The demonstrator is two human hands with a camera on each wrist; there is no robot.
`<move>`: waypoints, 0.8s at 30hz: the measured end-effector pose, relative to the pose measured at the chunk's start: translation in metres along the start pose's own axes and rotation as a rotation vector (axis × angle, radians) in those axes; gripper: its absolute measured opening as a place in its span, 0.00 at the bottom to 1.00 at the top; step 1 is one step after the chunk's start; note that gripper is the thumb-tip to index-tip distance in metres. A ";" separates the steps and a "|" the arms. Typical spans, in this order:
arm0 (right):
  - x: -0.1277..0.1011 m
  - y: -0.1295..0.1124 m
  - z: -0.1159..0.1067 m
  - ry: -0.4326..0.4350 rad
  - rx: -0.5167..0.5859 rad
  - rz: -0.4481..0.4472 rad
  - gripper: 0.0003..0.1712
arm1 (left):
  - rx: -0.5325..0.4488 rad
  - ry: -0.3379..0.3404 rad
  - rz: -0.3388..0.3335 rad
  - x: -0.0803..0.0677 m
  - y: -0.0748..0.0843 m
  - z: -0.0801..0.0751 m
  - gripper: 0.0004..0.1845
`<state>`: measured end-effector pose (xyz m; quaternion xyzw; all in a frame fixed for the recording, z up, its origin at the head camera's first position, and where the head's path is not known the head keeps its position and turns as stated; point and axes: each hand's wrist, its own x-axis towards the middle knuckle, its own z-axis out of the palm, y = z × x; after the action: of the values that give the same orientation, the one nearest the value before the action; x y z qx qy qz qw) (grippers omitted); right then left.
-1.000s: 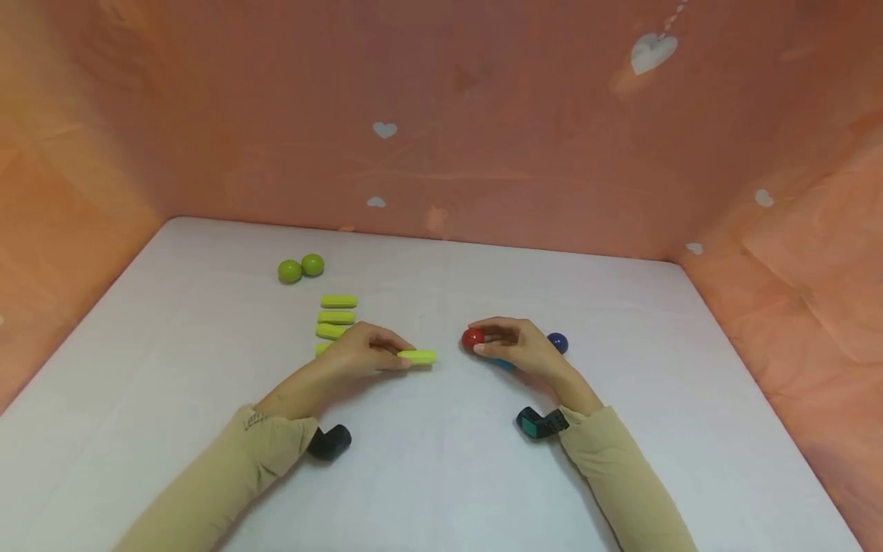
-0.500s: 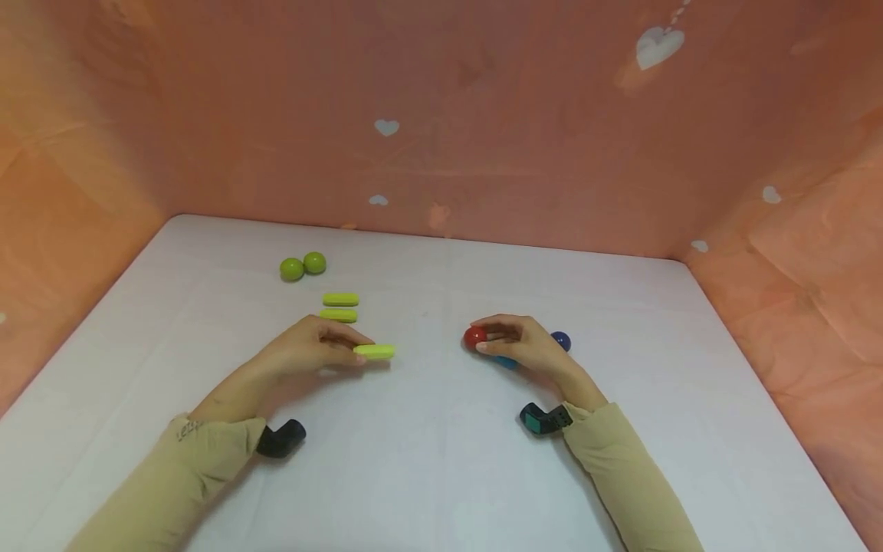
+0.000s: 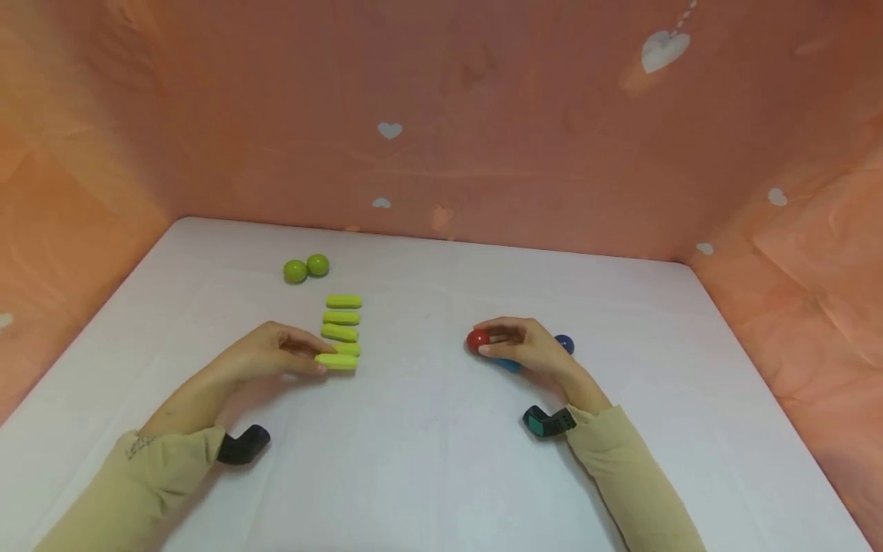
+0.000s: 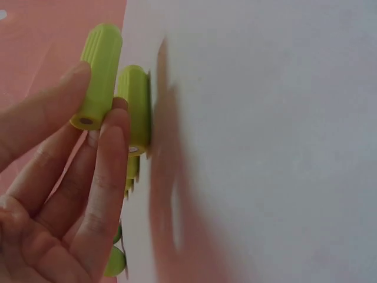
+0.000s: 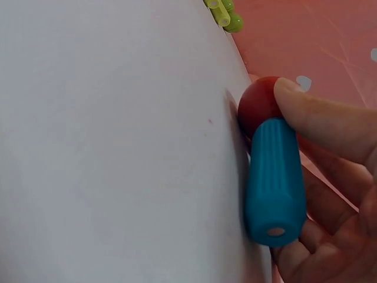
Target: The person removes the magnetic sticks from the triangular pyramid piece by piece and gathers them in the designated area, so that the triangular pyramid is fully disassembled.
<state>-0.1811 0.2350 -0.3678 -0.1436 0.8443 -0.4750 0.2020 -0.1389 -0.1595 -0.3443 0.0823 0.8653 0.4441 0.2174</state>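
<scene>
- Pinching a green stick [image 3: 336,362] between thumb and fingertips, the left hand [image 3: 269,354] holds it lying flat and crosswise at the near end of a row of like sticks [image 3: 341,317]; the flat pose matches the others, so it reads as the row's next member.
- In the left wrist view the held stick [image 4: 99,75] sits just off the surface, just beside its neighbour [image 4: 136,106]; I cannot tell whether the two touch.
- Grip is at the stick's left end, which leaves the right end free and level with the row's edge.
- Curled over a red ball [image 3: 477,340] and a blue stick [image 3: 509,365], the right hand [image 3: 527,346] keeps both together against the surface [image 3: 428,460]; the thumb presses the ball, likely to stop it rolling.
- From the right wrist the blue stick [image 5: 274,183] lies end-on to the red ball [image 5: 259,106], touching it, cradled along the fingers.
- A dark blue ball [image 3: 564,344] rests just right of that hand, partly hidden behind it.
- Two green balls [image 3: 306,268] sit touching, far left, beyond the row, so green pieces are gathered on the left.
- Both hands are well apart, each with a wrist camera [image 3: 548,422] below a tan sleeve [image 3: 628,475].
- Pink heart-print walls [image 3: 441,123] close in the surface on three sides.
</scene>
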 end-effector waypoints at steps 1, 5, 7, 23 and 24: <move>0.000 0.000 0.000 0.003 0.003 0.002 0.24 | -0.002 0.001 0.004 0.000 -0.001 0.000 0.21; -0.001 0.001 0.001 0.013 0.013 0.022 0.24 | -0.014 0.016 0.034 0.001 -0.004 0.003 0.20; -0.001 0.002 0.001 0.014 0.007 0.022 0.24 | -0.025 0.025 0.027 0.003 -0.003 0.005 0.20; -0.002 0.005 0.002 0.008 0.024 -0.020 0.24 | 0.043 0.136 -0.059 0.014 -0.002 0.008 0.19; -0.002 0.004 0.002 0.008 0.028 -0.024 0.24 | 0.046 0.142 -0.061 0.014 -0.002 0.007 0.19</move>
<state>-0.1785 0.2370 -0.3719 -0.1489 0.8368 -0.4895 0.1949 -0.1482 -0.1507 -0.3539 0.0291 0.8906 0.4219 0.1673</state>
